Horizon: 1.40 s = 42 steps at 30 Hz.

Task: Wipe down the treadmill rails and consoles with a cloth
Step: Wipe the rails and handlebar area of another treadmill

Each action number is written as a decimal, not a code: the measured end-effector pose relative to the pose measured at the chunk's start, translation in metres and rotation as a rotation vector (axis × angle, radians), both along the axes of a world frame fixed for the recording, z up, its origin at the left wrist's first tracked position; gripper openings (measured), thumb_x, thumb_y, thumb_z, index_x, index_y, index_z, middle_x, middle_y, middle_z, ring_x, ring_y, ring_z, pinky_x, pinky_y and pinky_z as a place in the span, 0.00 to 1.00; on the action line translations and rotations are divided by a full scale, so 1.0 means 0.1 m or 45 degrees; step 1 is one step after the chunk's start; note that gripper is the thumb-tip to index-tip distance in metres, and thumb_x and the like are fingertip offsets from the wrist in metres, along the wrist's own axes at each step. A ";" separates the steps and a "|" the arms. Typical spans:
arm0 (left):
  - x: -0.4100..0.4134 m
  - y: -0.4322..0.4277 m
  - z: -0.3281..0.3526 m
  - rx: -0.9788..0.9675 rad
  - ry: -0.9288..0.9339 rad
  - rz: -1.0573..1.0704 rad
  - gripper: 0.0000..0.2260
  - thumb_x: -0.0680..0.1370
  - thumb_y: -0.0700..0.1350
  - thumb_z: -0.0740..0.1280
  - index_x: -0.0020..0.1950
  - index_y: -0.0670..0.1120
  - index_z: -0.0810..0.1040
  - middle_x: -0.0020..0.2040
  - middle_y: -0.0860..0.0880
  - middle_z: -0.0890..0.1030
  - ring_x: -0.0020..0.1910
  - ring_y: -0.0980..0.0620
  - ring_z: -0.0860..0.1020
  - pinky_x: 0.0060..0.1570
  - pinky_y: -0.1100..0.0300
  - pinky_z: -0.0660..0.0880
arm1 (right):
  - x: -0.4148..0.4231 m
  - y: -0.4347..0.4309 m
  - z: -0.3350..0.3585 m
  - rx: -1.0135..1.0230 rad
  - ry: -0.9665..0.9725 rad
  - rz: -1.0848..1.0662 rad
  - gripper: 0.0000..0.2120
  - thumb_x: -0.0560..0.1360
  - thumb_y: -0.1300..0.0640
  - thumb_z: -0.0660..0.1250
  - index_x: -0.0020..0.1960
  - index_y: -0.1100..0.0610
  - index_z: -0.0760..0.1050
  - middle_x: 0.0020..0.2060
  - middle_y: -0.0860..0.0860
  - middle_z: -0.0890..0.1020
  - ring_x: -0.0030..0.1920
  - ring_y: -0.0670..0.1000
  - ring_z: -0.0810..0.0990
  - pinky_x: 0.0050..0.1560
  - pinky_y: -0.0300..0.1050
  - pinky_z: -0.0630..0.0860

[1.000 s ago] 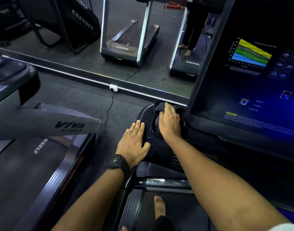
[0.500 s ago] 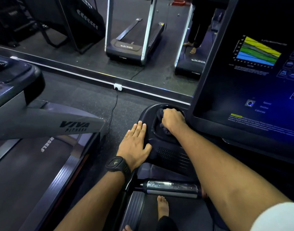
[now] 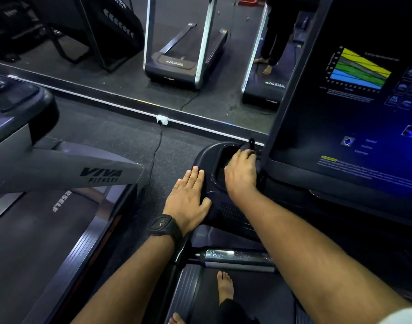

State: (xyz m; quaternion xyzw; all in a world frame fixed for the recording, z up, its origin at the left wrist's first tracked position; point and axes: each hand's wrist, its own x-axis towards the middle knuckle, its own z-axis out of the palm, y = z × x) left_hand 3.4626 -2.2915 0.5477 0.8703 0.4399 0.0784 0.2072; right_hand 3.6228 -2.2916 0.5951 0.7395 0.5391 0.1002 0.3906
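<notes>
Two treadmills fill the view: a neighbouring machine (image 3: pixel 60 174) at left, its arm marked VIVA FITNESS, and the one the person stands on, whose lit console screen (image 3: pixel 340 127) rises at right. Just beside the screen's lower left corner sits the console's black side wing (image 3: pixel 206 155), moulded with a deep cup recess. Below it lies a silver handrail grip (image 3: pixel 235 256).

The left hand (image 3: pixel 188 197) rests flat on the wing's near left edge, fingers straight and together, holding nothing and apparently bracing. The right hand (image 3: pixel 241 176) reaches into the far right corner of the recess. Its fingers are curled round a dark cloth (image 3: pixel 251 143), and a small fold pokes up above them, close against the screen frame. A black watch (image 3: pixel 164 226) sits on the left wrist.

The step in hand appears to be wiping the console's cup recess. The next move probably calls for drawing the cloth out along the rim, then onto the screen frame or the handrail grip. Pressure should stay light near the lit screen.
</notes>
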 end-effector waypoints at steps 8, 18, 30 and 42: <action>0.01 0.01 0.01 0.011 0.003 0.000 0.34 0.80 0.52 0.57 0.82 0.47 0.46 0.82 0.49 0.45 0.81 0.52 0.44 0.79 0.53 0.45 | 0.15 -0.03 0.14 0.099 0.014 0.124 0.29 0.85 0.52 0.56 0.82 0.58 0.52 0.82 0.61 0.49 0.78 0.71 0.53 0.73 0.70 0.59; 0.00 -0.03 0.06 -0.007 0.009 0.007 0.34 0.79 0.50 0.58 0.82 0.46 0.47 0.82 0.47 0.46 0.81 0.50 0.46 0.79 0.52 0.46 | -0.23 -0.09 0.21 0.203 0.270 -0.081 0.17 0.80 0.62 0.59 0.67 0.59 0.77 0.63 0.62 0.79 0.59 0.62 0.79 0.45 0.53 0.76; -0.08 -0.11 0.09 -0.066 -0.067 0.006 0.32 0.80 0.47 0.58 0.82 0.44 0.49 0.82 0.46 0.47 0.81 0.49 0.47 0.79 0.53 0.46 | -0.40 -0.53 0.22 0.609 0.447 -0.150 0.24 0.79 0.61 0.63 0.74 0.62 0.67 0.65 0.57 0.75 0.58 0.62 0.77 0.52 0.58 0.76; -0.24 -0.29 0.08 -0.071 -0.056 -0.002 0.32 0.80 0.46 0.59 0.82 0.44 0.49 0.82 0.46 0.46 0.81 0.50 0.46 0.79 0.53 0.46 | -0.10 -0.90 -0.25 0.583 0.588 0.333 0.37 0.75 0.40 0.66 0.81 0.46 0.59 0.79 0.54 0.63 0.62 0.65 0.72 0.61 0.65 0.72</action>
